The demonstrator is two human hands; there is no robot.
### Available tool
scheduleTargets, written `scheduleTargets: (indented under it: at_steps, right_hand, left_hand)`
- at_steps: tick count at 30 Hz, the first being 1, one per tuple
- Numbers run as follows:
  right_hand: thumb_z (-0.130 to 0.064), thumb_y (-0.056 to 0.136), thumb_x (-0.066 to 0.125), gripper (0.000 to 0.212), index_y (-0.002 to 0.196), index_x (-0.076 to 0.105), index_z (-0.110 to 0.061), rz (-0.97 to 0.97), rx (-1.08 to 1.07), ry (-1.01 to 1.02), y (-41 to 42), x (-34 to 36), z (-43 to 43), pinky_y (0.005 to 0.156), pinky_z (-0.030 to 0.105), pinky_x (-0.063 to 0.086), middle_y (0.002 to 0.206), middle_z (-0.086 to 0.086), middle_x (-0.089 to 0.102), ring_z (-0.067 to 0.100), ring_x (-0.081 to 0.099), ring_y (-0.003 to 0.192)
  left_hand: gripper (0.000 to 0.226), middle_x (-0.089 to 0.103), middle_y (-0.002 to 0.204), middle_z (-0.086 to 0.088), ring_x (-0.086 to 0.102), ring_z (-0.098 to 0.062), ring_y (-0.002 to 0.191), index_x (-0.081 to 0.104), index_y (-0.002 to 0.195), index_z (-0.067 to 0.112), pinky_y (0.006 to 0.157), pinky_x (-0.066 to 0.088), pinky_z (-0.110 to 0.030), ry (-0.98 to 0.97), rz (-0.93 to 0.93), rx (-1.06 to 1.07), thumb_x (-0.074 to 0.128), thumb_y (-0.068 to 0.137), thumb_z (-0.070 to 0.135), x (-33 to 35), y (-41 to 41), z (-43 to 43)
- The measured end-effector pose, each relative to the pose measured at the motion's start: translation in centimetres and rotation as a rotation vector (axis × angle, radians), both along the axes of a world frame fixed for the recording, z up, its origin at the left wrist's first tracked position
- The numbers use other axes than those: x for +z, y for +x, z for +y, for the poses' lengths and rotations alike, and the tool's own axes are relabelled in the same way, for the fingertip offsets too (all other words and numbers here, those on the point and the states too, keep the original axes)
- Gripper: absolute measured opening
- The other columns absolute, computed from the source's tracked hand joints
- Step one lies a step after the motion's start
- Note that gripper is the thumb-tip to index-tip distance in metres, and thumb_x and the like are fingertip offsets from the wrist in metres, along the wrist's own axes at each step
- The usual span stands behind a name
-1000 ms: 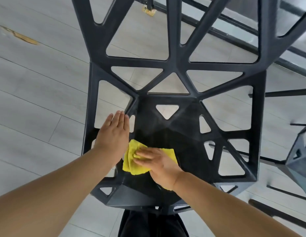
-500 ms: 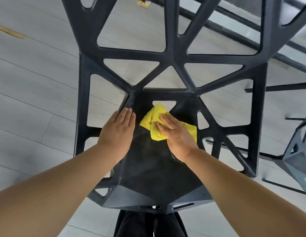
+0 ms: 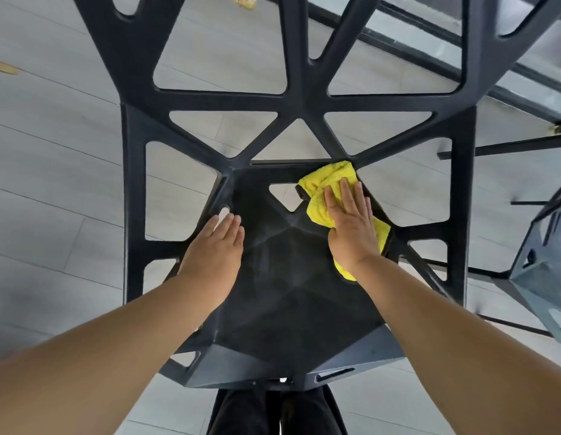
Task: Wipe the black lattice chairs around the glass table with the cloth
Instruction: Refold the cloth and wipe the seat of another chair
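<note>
2 hands are on the black chair (image 3: 288,296). My right hand (image 3: 351,229) lies flat with straight fingers, pressing the yellow cloth (image 3: 327,180) onto the far right corner of the seat, by the chair back. My left hand (image 3: 214,248) rests flat and open on the seat's left edge, holding nothing. A moment ago the cloth covered the little triangle hole; now it sits right of it.

Pale grey plank floor (image 3: 53,158); black-framed glass table (image 3: 552,48) upper right.
</note>
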State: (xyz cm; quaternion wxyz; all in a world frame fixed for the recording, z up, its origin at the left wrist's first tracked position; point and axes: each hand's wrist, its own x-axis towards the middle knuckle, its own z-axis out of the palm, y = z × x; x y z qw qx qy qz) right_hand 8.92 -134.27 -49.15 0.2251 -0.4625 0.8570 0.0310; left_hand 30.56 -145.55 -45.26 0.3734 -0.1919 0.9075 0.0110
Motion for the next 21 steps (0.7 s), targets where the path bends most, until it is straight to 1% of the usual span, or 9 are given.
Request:
scheduleTargets:
  at_steps: [2,4,7,11,13,15,17,19,21]
  right_hand:
    - [-0.004,0.091,0.043,0.084,0.148,-0.009,-0.035,-0.028,0.029,0.01,0.1,0.0,0.3,0.114,0.033,-0.016,0.155,-0.006,-0.025,0.016,-0.032,0.137]
    - [-0.015,0.093,0.043,0.078,0.149,-0.008,-0.036,-0.069,0.056,0.01,1.1,0.1,0.7,0.115,0.035,-0.014,0.155,-0.007,-0.025,0.017,-0.032,0.137]
    - [-0.029,0.094,0.044,0.07,0.15,0.002,-0.035,-0.155,0.164,-0.017,4.4,0.4,1.9,0.114,0.033,-0.017,0.157,-0.005,-0.018,0.017,-0.03,0.138]
    - [-0.031,0.096,0.045,0.067,0.149,0.006,-0.035,-0.255,0.31,-0.069,8.7,0.7,4.7,0.113,0.033,-0.016,0.157,-0.005,-0.012,0.019,-0.021,0.142]
    - [-0.023,0.092,0.054,0.066,0.148,0.02,-0.033,-0.286,0.383,-0.145,10.0,0.6,6.4,0.116,0.038,-0.007,0.158,-0.004,0.002,0.021,-0.008,0.145]
    - [-0.01,0.083,0.065,0.066,0.141,0.04,-0.028,-0.335,0.469,-0.221,10.7,0.5,8.2,0.115,0.042,0.009,0.155,0.0,0.023,0.024,0.013,0.145]
    - [0.0,0.074,0.07,0.067,0.133,0.053,-0.026,-0.402,0.538,-0.24,10.9,0.8,10.1,0.113,0.044,0.024,0.148,0.002,0.039,0.025,0.03,0.14]
    - [0.009,0.064,0.072,0.069,0.124,0.061,-0.026,-0.457,0.571,-0.253,10.1,0.8,11.9,0.104,0.045,0.04,0.14,0.002,0.051,0.026,0.043,0.132]
    - [0.015,0.059,0.069,0.071,0.117,0.064,-0.026,-0.489,0.49,-0.356,8.3,0.6,12.3,0.092,0.049,0.05,0.131,0.004,0.058,0.03,0.054,0.12]
  left_hand:
    - [0.066,-0.007,0.156,-0.019,-0.009,-0.032,0.144,-0.005,0.147,0.003,0.116,-0.003,-0.043,-0.005,-0.011,0.01,0.032,0.101,0.032,0.0,0.0,0.2]
    - [0.065,-0.009,0.156,-0.018,-0.01,-0.031,0.144,-0.007,0.147,0.003,0.117,-0.003,-0.042,-0.01,-0.014,0.025,0.031,0.101,0.029,0.0,0.0,0.3]
    - [0.06,-0.011,0.156,-0.016,-0.01,-0.029,0.144,-0.008,0.147,0.003,0.118,-0.002,-0.04,-0.003,-0.028,0.033,0.027,0.1,0.019,0.4,-0.2,0.6]
    - [0.06,-0.012,0.156,-0.014,-0.012,-0.026,0.144,-0.008,0.147,0.005,0.118,-0.002,-0.039,-0.012,-0.051,0.021,0.026,0.099,0.016,1.0,-0.6,0.6]
    - [0.06,-0.013,0.156,-0.014,-0.014,-0.026,0.144,-0.008,0.148,0.005,0.118,-0.003,-0.04,-0.025,-0.058,0.009,0.024,0.098,0.019,1.4,-0.7,0.8]
    - [0.061,-0.012,0.156,-0.014,-0.015,-0.026,0.144,-0.007,0.148,0.005,0.118,-0.004,-0.04,-0.04,-0.048,0.022,0.024,0.098,0.021,1.9,-0.7,1.2]
    - [0.063,-0.011,0.157,-0.013,-0.015,-0.026,0.144,-0.006,0.148,0.006,0.117,-0.004,-0.039,-0.044,-0.027,0.052,0.027,0.097,0.021,2.5,-0.5,1.9]
    - [0.063,-0.01,0.157,-0.013,-0.014,-0.025,0.144,-0.005,0.148,0.006,0.117,-0.003,-0.038,-0.044,0.005,0.084,0.029,0.097,0.021,3.1,-0.3,2.8]
    - [0.063,-0.008,0.157,-0.012,-0.012,-0.024,0.144,-0.003,0.148,0.006,0.117,-0.003,-0.038,-0.04,0.023,0.108,0.029,0.097,0.021,3.7,-0.1,3.8]
